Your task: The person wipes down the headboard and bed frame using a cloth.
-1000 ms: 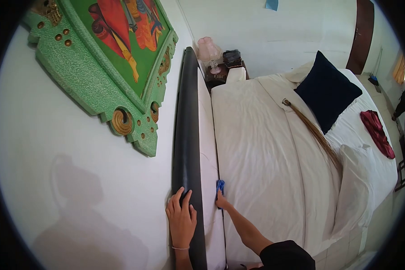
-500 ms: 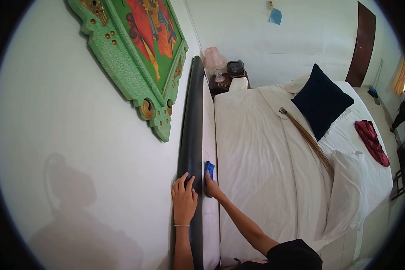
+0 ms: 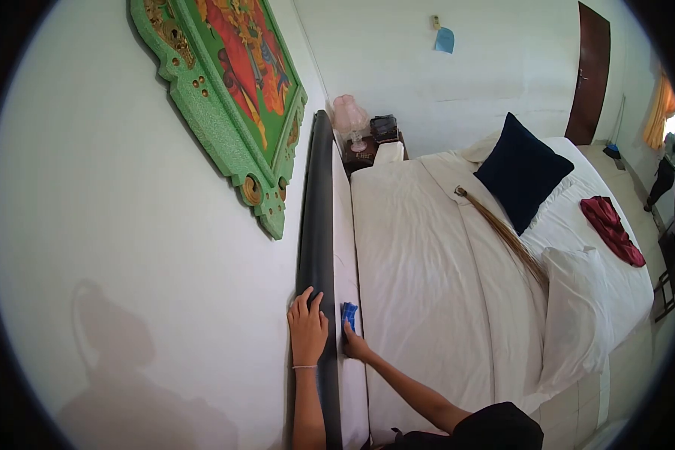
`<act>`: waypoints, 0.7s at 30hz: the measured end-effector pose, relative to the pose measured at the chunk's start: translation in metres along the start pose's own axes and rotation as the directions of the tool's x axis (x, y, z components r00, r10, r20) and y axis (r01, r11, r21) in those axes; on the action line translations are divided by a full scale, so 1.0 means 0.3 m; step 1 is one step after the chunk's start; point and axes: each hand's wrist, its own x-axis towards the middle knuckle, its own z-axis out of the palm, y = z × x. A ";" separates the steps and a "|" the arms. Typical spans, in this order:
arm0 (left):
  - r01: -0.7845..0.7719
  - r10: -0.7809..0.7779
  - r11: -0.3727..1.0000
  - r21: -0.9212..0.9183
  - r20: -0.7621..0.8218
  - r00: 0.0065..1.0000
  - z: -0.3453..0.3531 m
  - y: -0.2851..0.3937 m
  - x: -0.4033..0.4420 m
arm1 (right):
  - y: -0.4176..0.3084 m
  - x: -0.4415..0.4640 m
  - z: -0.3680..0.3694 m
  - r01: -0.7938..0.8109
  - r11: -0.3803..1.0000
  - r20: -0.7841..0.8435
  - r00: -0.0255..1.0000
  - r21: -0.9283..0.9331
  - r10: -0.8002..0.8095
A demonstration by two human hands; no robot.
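My left hand [image 3: 308, 328] lies with its fingers apart on top of the black padded headboard [image 3: 319, 202], a thin bracelet at its wrist. Just right of it, my right hand [image 3: 355, 346] grips a blue cloth [image 3: 349, 313] against the pale inner face of the headboard [image 3: 344, 262]. The cloth sticks out beyond the fingers, close to the gap beside the white-sheeted mattress [image 3: 405, 247].
On the bed are a dark blue pillow [image 3: 523, 172], a stick broom [image 3: 506, 236], a white pillow [image 3: 577, 315] and a maroon cloth [image 3: 612, 231]. A pink lamp [image 3: 349, 114] stands beyond the headboard. A green-framed picture [image 3: 202, 112] hangs at left. A person [image 3: 664, 176] is far right.
My right hand with the blue cloth has moved from the mattress edge onto the headboard's inner face, then down along it. My left hand stays on the headboard top.
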 end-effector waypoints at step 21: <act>-0.011 0.010 0.999 -0.040 -0.037 0.999 0.026 -0.018 -0.021 | 0.068 -0.255 0.112 0.142 0.984 0.035 0.990 -0.107 -0.139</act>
